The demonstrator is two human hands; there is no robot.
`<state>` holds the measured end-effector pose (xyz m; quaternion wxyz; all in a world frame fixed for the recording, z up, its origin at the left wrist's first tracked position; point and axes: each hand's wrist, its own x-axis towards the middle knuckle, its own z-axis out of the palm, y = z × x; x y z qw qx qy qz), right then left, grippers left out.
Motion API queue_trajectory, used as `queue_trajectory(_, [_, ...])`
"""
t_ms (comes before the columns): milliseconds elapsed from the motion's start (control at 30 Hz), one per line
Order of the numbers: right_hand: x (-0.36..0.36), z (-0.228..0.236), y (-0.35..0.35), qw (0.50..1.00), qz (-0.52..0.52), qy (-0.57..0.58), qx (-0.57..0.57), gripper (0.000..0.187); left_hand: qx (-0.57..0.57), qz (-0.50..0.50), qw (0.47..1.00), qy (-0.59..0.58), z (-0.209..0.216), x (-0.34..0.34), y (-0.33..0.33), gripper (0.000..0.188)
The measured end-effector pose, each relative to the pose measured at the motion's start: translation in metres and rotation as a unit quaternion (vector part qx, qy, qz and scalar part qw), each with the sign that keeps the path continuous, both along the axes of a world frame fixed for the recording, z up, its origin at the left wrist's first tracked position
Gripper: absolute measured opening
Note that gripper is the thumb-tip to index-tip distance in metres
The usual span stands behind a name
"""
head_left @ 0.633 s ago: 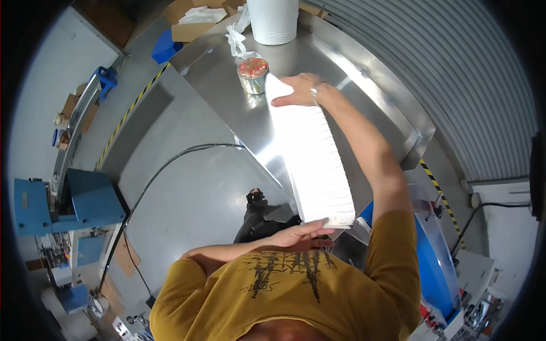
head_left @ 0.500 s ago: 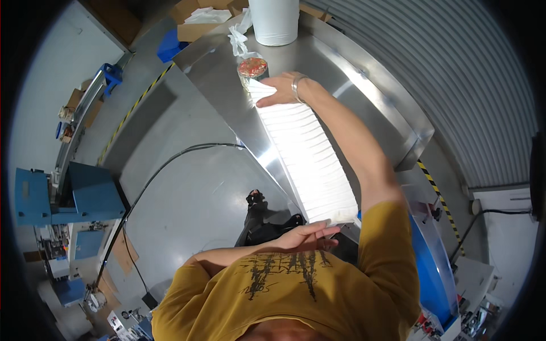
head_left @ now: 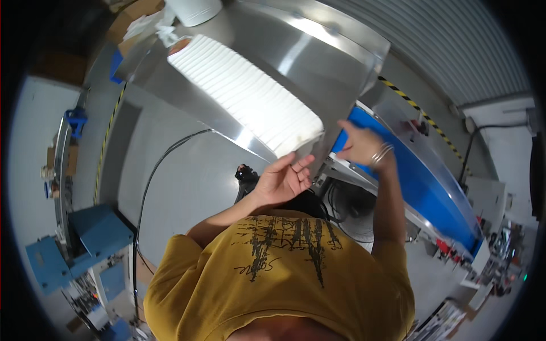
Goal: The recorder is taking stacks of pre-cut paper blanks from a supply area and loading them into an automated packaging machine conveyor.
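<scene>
A long row of thin white folded pieces (head_left: 244,94), packed face to face, lies slantwise on the steel table (head_left: 335,74). At its near end is my left hand (head_left: 283,181), palm up with loosely curled fingers apart. Its fingertips are at or just below the row's edge; I cannot tell if they touch. My right hand (head_left: 361,144) is away from the row, over the near end of a blue conveyor belt (head_left: 421,182). Its fingers are spread, slightly blurred, and hold nothing. At the far end, the row mostly hides a round reddish-topped container (head_left: 180,46).
A white bucket-like container (head_left: 195,10) and crumpled white plastic (head_left: 166,33) stand at the table's far left, beside a cardboard box (head_left: 133,18). Black cables (head_left: 170,149) run across the floor on the left. Clear side guards line the belt.
My right hand has left the row's far end and come back to the belt on the right. My left hand has turned palm up. The view has swung, shifting the table leftward.
</scene>
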<state>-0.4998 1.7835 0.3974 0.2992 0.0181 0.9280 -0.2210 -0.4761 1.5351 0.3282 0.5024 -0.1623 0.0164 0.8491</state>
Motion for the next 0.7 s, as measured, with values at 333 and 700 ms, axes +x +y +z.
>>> queue_trajectory(333, [0.041, -0.074, -0.033, 0.875, -0.234, 0.132, -0.404, 0.06, -0.549, 0.052, 0.347, 0.759, 0.061, 0.003, 0.015, 0.057])
queue_trajectory(700, [0.033, -0.064, -0.042, 0.744, -0.391, 0.108, -0.532, 0.043, -0.579, 0.13, 0.08, 0.801, 0.033, -0.024, 0.031, 0.037])
